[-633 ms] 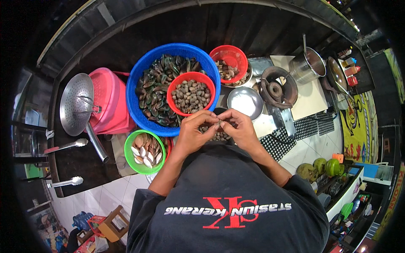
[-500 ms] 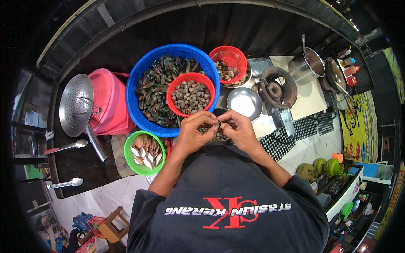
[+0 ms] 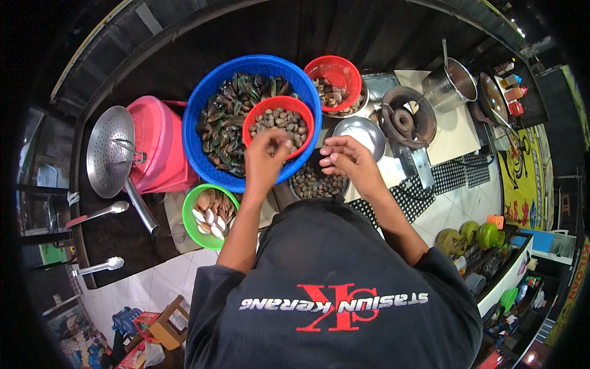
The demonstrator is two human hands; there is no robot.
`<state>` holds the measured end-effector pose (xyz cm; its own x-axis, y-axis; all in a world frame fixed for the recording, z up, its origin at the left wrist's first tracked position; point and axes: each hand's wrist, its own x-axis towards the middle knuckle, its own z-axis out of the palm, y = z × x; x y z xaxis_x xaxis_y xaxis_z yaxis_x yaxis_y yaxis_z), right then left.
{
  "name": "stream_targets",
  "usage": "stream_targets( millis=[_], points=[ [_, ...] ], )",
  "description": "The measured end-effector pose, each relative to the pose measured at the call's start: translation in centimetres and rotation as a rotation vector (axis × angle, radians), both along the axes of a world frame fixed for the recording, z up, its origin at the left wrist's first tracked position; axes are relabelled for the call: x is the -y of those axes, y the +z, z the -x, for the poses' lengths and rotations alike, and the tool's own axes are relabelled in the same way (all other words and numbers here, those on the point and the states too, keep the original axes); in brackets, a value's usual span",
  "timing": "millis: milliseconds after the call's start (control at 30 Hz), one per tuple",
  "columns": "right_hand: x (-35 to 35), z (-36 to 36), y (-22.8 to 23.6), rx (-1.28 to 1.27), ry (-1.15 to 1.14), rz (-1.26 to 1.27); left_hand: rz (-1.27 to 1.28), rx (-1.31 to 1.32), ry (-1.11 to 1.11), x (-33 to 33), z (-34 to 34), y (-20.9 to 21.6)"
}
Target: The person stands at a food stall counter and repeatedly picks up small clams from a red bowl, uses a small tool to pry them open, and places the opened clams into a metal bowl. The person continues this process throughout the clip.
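Note:
My left hand [image 3: 265, 163] is at the near edge of a small red basket [image 3: 312, 126] of round brown cockles [image 3: 279, 123]. Its bent fingers are blurred, so whether a cockle is in them cannot be told. That basket rests in a large blue basket [image 3: 192, 132] among green-black mussels [image 3: 228, 107]. My right hand [image 3: 351, 161] is open, fingers loosely apart and seemingly holding nothing, above the right side of a dark container. Small cockles [image 3: 313, 181] lie in that container, close against my body. Near my left forearm stands a green basket [image 3: 192, 232] of flat brown and white shells [image 3: 212, 215].
Another red basket [image 3: 353, 72] of shells and a silver bowl [image 3: 362, 134] stand beyond my right hand. Farther right are a burner [image 3: 393, 120] and a steel pot [image 3: 450, 86]. At left are a pink tub [image 3: 150, 123], a perforated ladle [image 3: 110, 154] and tongs [image 3: 98, 266].
My hands were together, pinching a small shell. They have parted: the left moved up and left to the red basket, the right slightly up and right, its fingers opened.

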<state>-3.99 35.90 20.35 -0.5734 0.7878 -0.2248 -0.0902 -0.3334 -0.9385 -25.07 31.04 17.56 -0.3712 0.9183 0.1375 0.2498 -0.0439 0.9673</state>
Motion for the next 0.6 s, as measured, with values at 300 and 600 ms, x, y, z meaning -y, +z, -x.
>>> stream_targets(
  millis=[300, 600],
  points=[
    [1.7, -5.4, -10.2, 0.264, -0.080, 0.149, 0.272, -0.015, 0.154, 5.3, 2.6, -9.5],
    [1.8, -6.9, -19.0, 0.412, 0.020, 0.131, 0.424, 0.100, 0.003, 10.7, -0.4, -10.7]
  ],
)
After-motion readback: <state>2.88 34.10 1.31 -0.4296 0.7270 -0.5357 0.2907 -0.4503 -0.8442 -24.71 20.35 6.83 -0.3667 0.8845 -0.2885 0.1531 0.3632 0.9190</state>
